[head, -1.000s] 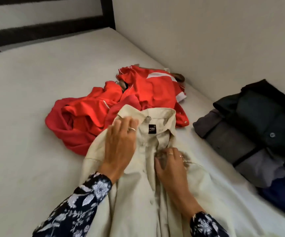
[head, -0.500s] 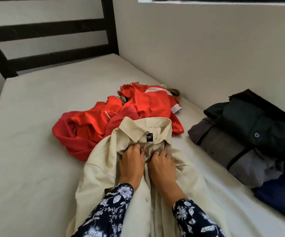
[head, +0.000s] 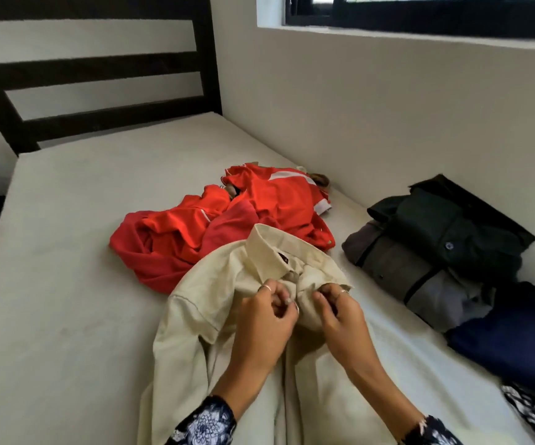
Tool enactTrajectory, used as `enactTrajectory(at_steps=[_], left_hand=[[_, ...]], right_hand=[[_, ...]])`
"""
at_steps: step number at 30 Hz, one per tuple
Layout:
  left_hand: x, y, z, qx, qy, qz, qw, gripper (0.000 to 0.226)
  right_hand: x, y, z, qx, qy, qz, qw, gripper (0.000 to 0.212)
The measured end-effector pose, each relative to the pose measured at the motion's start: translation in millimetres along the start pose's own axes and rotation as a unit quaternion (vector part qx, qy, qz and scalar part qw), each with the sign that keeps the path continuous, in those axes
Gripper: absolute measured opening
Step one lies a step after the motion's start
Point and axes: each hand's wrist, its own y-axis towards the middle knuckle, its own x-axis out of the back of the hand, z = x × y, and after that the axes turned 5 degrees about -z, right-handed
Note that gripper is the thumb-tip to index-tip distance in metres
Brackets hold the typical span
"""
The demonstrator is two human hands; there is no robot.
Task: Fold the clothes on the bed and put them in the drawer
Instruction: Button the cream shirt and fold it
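A cream collared shirt [head: 215,284] lies on the bed [head: 67,268] in front of me, collar pointing away. My left hand [head: 264,319] pinches the shirt's front placket just below the collar. My right hand [head: 336,313] pinches the opposite front edge beside it, so the chest is lifted a little. Behind the shirt lies a heap of crumpled red clothes [head: 227,220]. To the right, against the wall, sit folded garments: a dark green shirt [head: 452,229] on a grey one [head: 397,268], and a navy one [head: 516,342] nearer me.
A dark slatted headboard [head: 99,62] stands at the bed's far end. A pale wall [head: 388,107] runs along the right side under a window [head: 420,11]. A patterned dark cloth [head: 532,409] shows at the lower right. No drawer is in view.
Both hands went from lying on the shirt's chest to pinching its front edges below the collar and lifting them. The camera has tilted up, showing more headboard and the window.
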Motion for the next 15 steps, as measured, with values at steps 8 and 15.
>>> enactTrajectory(at_steps=[8,15], left_hand=[[12,-37,-40,0.004,-0.032,-0.037,0.999,0.013],[16,-53,-57,0.019,-0.094,-0.014,0.995,0.009]], right_hand=[[39,-40,23,-0.041,0.118,0.021,0.992,0.013],[58,-54,36,-0.117,0.275,0.058,0.952,0.009]])
